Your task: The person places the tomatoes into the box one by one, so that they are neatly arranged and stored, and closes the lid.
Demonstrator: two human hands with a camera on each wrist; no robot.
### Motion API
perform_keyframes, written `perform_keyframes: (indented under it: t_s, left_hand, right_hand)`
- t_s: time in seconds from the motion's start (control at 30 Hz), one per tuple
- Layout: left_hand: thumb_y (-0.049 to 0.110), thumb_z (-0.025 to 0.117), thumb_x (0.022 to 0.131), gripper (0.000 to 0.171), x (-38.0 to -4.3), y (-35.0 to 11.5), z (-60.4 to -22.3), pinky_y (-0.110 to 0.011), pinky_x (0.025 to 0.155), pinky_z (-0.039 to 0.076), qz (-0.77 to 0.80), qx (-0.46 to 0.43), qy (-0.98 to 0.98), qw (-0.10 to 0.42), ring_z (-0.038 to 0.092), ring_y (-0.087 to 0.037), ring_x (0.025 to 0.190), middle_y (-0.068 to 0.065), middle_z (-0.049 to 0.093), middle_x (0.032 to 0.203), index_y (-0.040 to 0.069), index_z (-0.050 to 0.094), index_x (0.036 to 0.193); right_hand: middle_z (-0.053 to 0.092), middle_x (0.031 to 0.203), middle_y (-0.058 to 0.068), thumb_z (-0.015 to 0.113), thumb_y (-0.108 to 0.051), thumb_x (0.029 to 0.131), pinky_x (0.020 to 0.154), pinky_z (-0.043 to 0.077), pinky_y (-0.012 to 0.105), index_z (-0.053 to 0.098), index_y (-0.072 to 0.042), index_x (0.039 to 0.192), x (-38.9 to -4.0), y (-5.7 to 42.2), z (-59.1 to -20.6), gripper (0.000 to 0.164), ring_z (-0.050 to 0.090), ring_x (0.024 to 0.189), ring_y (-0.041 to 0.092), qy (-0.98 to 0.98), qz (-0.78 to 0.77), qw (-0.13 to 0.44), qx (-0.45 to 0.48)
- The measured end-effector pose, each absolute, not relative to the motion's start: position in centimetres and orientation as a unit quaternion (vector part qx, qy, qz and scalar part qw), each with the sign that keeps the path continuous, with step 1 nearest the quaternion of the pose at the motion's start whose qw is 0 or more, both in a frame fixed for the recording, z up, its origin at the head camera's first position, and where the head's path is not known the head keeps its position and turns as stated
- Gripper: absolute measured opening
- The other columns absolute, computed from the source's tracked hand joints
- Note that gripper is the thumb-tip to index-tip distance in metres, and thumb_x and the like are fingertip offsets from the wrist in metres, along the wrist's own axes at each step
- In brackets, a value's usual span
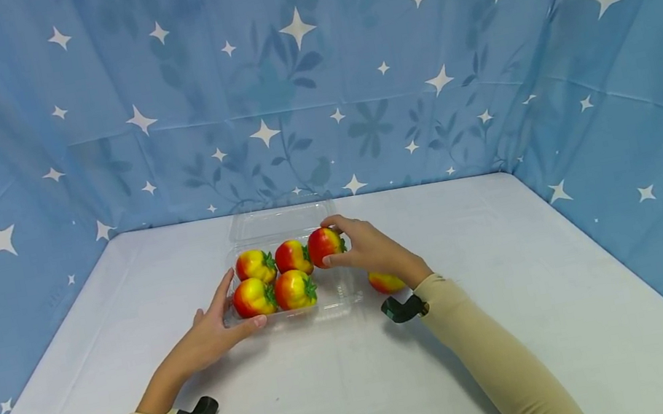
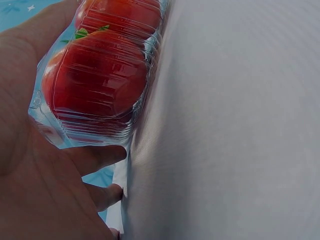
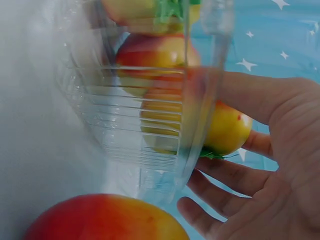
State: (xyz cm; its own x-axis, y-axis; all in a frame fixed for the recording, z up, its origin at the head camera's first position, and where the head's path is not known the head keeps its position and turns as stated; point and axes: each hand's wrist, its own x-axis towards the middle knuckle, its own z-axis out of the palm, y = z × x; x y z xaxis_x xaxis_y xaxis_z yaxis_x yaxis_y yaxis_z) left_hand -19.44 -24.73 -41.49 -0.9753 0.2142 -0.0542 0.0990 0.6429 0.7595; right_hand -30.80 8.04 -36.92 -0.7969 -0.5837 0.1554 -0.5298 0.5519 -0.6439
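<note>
A clear plastic box (image 1: 337,295) holds several red-and-yellow toy fruits (image 1: 295,289) with green leafy tops. At its front left corner, my left hand (image 1: 213,337) rests with spread, mostly straight fingers, the thumb along the front. Through the ribbed wall in the left wrist view, red fruit (image 2: 100,75) shows close to that thumb. My right hand (image 1: 372,248) grips one toy fruit (image 1: 324,247) between thumb and fingers at the box's back right. In the right wrist view this fruit (image 3: 227,130) is partly behind the clear wall.
Just right of the box, another toy fruit (image 1: 387,281) lies on the white tablecloth (image 1: 337,391), partly hidden by my right wrist. The box's clear lid (image 1: 281,221) lies folded back behind it. A blue star-patterned curtain (image 1: 309,78) hangs behind the table.
</note>
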Motion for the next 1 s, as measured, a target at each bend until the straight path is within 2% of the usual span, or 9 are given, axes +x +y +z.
perform_keyframes:
  t_s: [0.23, 0.4, 0.53, 0.8, 1.0]
  left_hand:
    - [0.058, 0.074, 0.095, 0.116, -19.4, -24.8, -41.6, -0.087, 0.111, -0.007, 0.418, 0.083, 0.902, 0.071, -0.009, -0.072, 0.149, -0.029, 0.01, 0.175, 0.02, -0.001, 0.174]
    - [0.058, 0.074, 0.095, 0.115, -19.4, -24.8, -41.5, -0.085, 0.112, -0.009, 0.419, 0.087, 0.901, 0.068, -0.006, -0.07, 0.151, -0.03, 0.012, 0.174, 0.019, -0.001, 0.174]
    - [0.058, 0.074, 0.095, 0.115, -19.4, -24.7, -41.5, -0.083, 0.114, -0.011, 0.42, 0.09, 0.901, 0.066, -0.003, -0.067, 0.153, -0.03, 0.012, 0.174, 0.018, -0.001, 0.174]
    - [0.059, 0.073, 0.095, 0.116, -19.4, -24.6, -41.4, -0.084, 0.113, -0.009, 0.42, 0.084, 0.901, 0.072, -0.009, -0.069, 0.151, -0.029, 0.01, 0.175, 0.02, -0.002, 0.174]
    - [0.058, 0.073, 0.095, 0.116, -19.3, -24.6, -41.4, -0.08, 0.116, -0.011, 0.416, 0.089, 0.903, 0.065, 0.002, -0.065, 0.154, -0.031, 0.018, 0.172, 0.017, -0.001, 0.174]
  right_hand:
    - [0.053, 0.157, 0.015, 0.08, -0.03, 0.098, 0.118, 0.044, 0.053, 0.05, -0.005, 0.156, -30.6, 7.5, -37.3, 0.07, 0.045, 0.146, 0.034, 0.9, -0.312, 0.029, -0.304]
    - [0.047, 0.159, 0.017, 0.079, -0.033, 0.099, 0.115, 0.047, 0.053, 0.05, -0.006, 0.158, -30.3, 7.2, -37.4, 0.071, 0.042, 0.147, 0.035, 0.913, -0.286, 0.029, -0.289]
    - [0.049, 0.154, 0.019, 0.079, -0.032, 0.099, 0.112, 0.05, 0.05, 0.051, -0.004, 0.157, -30.3, 7.1, -37.5, 0.07, 0.045, 0.142, 0.035, 0.916, -0.275, 0.023, -0.292]
    - [0.054, 0.146, 0.019, 0.08, -0.026, 0.099, 0.111, 0.051, 0.045, 0.053, 0.0, 0.152, -30.4, 6.8, -37.8, 0.065, 0.047, 0.135, 0.035, 0.915, -0.256, -0.003, -0.313]
    - [0.061, 0.132, 0.012, 0.083, -0.024, 0.097, 0.109, 0.051, 0.044, 0.054, -0.005, 0.137, -30.3, 6.7, -37.9, 0.053, 0.05, 0.126, 0.031, 0.914, -0.259, -0.016, -0.312]
